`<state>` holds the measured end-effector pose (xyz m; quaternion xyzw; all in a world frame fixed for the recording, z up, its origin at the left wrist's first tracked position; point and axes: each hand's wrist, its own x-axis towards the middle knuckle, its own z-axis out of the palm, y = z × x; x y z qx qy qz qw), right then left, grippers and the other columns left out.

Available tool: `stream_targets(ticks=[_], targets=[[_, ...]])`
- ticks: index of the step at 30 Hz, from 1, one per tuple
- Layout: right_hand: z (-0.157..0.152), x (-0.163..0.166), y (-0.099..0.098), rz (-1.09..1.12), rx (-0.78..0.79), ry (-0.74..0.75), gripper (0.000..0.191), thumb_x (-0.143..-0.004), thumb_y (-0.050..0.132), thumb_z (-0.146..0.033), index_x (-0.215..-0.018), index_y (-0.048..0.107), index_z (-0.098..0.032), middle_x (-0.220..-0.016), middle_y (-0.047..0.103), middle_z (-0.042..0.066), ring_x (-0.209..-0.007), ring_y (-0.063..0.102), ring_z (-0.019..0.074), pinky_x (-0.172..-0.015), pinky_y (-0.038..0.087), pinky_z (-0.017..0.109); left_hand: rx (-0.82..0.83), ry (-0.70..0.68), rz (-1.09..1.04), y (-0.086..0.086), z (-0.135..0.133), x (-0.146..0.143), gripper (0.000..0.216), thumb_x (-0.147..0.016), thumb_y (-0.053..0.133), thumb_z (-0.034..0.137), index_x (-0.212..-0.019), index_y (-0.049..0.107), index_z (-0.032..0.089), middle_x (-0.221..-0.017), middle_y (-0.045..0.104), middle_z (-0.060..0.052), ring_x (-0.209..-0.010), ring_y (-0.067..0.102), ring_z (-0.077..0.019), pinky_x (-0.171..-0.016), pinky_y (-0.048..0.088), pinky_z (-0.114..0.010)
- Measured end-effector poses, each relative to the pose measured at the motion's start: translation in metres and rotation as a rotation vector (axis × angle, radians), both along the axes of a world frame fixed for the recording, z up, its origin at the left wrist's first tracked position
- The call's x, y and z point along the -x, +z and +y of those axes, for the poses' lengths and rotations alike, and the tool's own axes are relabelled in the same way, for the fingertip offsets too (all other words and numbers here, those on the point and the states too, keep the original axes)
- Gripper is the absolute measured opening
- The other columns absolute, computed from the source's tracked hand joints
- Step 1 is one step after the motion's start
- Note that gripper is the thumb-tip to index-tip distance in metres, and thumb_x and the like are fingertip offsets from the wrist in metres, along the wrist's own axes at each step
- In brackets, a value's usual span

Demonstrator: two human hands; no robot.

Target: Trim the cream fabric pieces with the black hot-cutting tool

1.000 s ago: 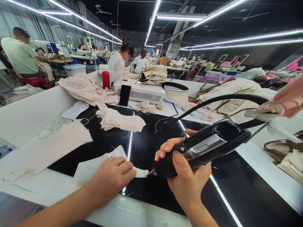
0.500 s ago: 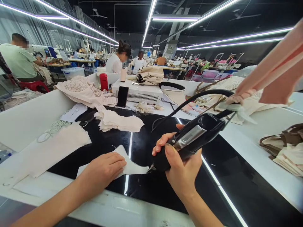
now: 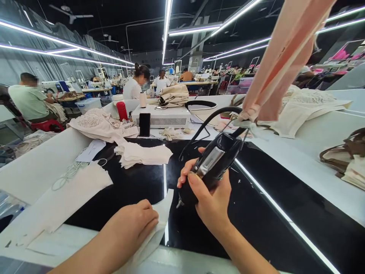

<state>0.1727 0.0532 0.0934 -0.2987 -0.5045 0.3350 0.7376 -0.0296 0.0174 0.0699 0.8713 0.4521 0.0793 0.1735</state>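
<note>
My right hand (image 3: 209, 194) is wrapped round a black corded hand-held power tool (image 3: 212, 161). Its small metal tip (image 3: 179, 204) points down and left, a little apart from the pale fabric piece (image 3: 164, 209). On that piece, flat on the black board (image 3: 216, 228), my left hand (image 3: 134, 224) presses with its fingers together and bent; the thumb is hidden. A curved edge of the fabric shows beyond the fingertips. From the tool's upper end, a knotted pink fabric strip (image 3: 288, 57) runs up out of view, and a black cable (image 3: 199, 131) loops back behind it.
Behind my hands lies a stack of cut pale fabric pieces (image 3: 145, 154). More pale fabric (image 3: 76, 194) is at the left, near a white card (image 3: 90, 150). A phone (image 3: 144, 124) leans against a white vented box (image 3: 162, 118). Coworkers sit at machines farther back.
The fabric piece has turned under my left hand, its pointed end swinging from rightward to away from me. The tool's tip has come off the fabric. My view has shifted right.
</note>
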Motion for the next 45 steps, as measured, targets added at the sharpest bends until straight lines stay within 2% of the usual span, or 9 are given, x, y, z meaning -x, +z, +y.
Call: stream_targets(ticks=[3,7,11,15,18,25,37,45], targets=[[0.003,0.004,0.000,0.003,-0.004,0.000,0.027,-0.086,0.078,-0.029,-0.102,0.056,-0.029,-0.080,0.068,-0.006,-0.055,0.063,0.0114,-0.052,0.059,0.027,-0.060,-0.026,0.003,0.006,0.017,-0.005,0.010,-0.103,0.065,0.013,-0.108,0.071,0.020,-0.109,0.071,-0.003,-0.099,0.072,-0.0236,-0.088,0.059,-0.036],[0.006,0.008,-0.002,-0.002,0.010,-0.001,0.029,-0.085,0.078,-0.031,-0.102,0.054,-0.028,-0.079,0.067,-0.006,-0.056,0.062,0.0121,-0.054,0.059,0.029,-0.031,-0.213,-0.161,0.003,0.042,-0.010,0.034,-0.091,0.084,0.012,-0.117,0.063,0.018,-0.132,0.069,-0.008,-0.129,0.063,-0.0261,-0.114,0.051,-0.040],[0.008,0.013,-0.004,-0.019,0.027,-0.002,0.025,-0.086,0.076,-0.032,-0.098,0.054,-0.028,-0.081,0.064,-0.006,-0.060,0.061,0.0125,-0.058,0.058,0.030,0.087,-0.271,-0.179,-0.002,0.054,-0.010,0.040,-0.087,0.090,0.018,-0.115,0.062,0.021,-0.136,0.068,-0.008,-0.141,0.056,-0.0271,-0.121,0.046,-0.043],[0.009,0.019,-0.003,-0.034,0.067,0.006,0.026,-0.084,0.076,-0.035,-0.098,0.055,-0.027,-0.082,0.061,-0.004,-0.065,0.060,0.0136,-0.059,0.055,0.030,0.144,-0.213,-0.093,-0.003,0.054,-0.005,0.035,-0.090,0.087,0.020,-0.114,0.063,0.023,-0.143,0.065,-0.007,-0.149,0.048,-0.0315,-0.130,0.030,-0.060],[0.010,0.024,-0.001,-0.038,0.101,0.018,0.029,-0.082,0.075,-0.035,-0.101,0.054,-0.028,-0.084,0.060,-0.004,-0.065,0.058,0.0142,-0.057,0.053,0.030,0.166,-0.179,-0.038,-0.003,0.053,-0.001,0.033,-0.091,0.086,0.020,-0.115,0.063,0.024,-0.142,0.066,-0.006,-0.153,0.044,-0.0339,-0.131,0.019,-0.068],[0.012,0.037,-0.001,-0.042,0.076,0.055,0.030,-0.080,0.074,-0.033,-0.101,0.053,-0.028,-0.083,0.059,-0.004,-0.066,0.056,0.0149,-0.059,0.053,0.031,0.142,-0.174,-0.047,-0.003,0.052,0.005,0.040,-0.089,0.087,0.022,-0.125,0.069,0.027,-0.138,0.069,-0.007,-0.156,0.040,-0.0355,-0.132,0.020,-0.067],[0.012,0.028,0.001,-0.032,0.102,0.009,0.032,-0.081,0.074,-0.034,-0.103,0.052,-0.028,-0.083,0.057,-0.003,-0.068,0.055,0.0151,-0.059,0.052,0.030,0.124,-0.204,-0.008,-0.003,0.054,0.006,0.029,-0.093,0.083,0.024,-0.116,0.065,0.025,-0.137,0.070,-0.005,-0.153,0.044,-0.0345,-0.129,0.018,-0.071],[0.010,0.028,0.003,-0.039,0.090,0.007,0.028,-0.081,0.074,-0.029,-0.102,0.055,-0.027,-0.082,0.060,-0.002,-0.068,0.057,0.0155,-0.058,0.053,0.029,0.125,-0.195,-0.010,-0.001,0.053,0.004,0.030,-0.092,0.084,0.021,-0.115,0.065,0.025,-0.135,0.069,-0.005,-0.149,0.049,-0.0325,-0.129,0.018,-0.070]])
